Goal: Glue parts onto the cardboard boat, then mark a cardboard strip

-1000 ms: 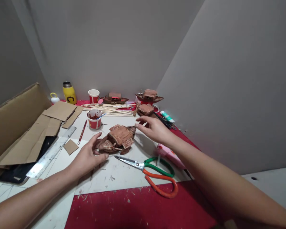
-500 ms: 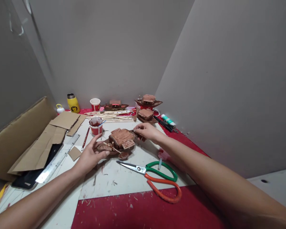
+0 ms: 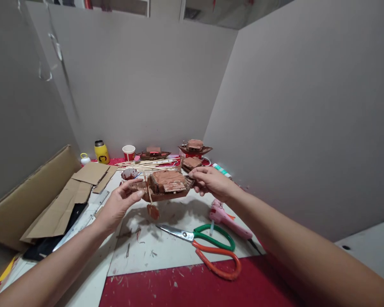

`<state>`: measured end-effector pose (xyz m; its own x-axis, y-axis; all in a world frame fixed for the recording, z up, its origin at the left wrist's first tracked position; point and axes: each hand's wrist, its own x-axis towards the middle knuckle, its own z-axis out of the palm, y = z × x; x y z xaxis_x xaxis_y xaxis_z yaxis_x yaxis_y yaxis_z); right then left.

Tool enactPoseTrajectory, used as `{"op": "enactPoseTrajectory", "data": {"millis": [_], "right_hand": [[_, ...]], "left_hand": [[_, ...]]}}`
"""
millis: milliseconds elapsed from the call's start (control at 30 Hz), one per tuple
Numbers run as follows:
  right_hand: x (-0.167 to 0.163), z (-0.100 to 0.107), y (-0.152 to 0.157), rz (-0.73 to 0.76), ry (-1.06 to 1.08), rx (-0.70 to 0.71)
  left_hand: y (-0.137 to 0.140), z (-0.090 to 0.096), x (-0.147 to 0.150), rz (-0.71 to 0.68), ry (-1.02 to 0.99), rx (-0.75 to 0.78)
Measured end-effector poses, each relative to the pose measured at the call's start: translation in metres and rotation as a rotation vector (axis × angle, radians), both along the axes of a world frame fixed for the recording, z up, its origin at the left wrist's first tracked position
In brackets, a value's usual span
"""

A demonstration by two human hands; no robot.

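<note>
Left hand (image 3: 117, 205): fingers gripping one end of a brown model boat (image 3: 169, 182) | Right hand (image 3: 213, 182): fingertips pinching the other end | Boat: raised above a white work surface (image 3: 166, 256), beyond scissors (image 3: 187, 236).

I have scissors (image 3: 187, 236) lying on the worktop (image 3: 169, 258). Behind and right of them sits the glue gun (image 3: 233, 224); raised behind them, the model boat (image 3: 167, 182); farther behind, the sticks (image 3: 147, 165); left, the ruler (image 3: 80, 229); farther left, cardboard (image 3: 56, 211).
</note>
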<state>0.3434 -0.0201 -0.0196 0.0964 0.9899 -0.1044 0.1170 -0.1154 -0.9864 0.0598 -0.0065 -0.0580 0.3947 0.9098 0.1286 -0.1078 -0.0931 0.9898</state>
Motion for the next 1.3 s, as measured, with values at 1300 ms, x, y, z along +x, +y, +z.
{"op": "enactPoseTrajectory", "data": {"millis": [1300], "right_hand": [[-0.07,-0.068,-0.077,0.107,-0.039,0.134]], "left_hand": [[-0.04,-0.022,0.045,0.093,-0.326,-0.354]]}}
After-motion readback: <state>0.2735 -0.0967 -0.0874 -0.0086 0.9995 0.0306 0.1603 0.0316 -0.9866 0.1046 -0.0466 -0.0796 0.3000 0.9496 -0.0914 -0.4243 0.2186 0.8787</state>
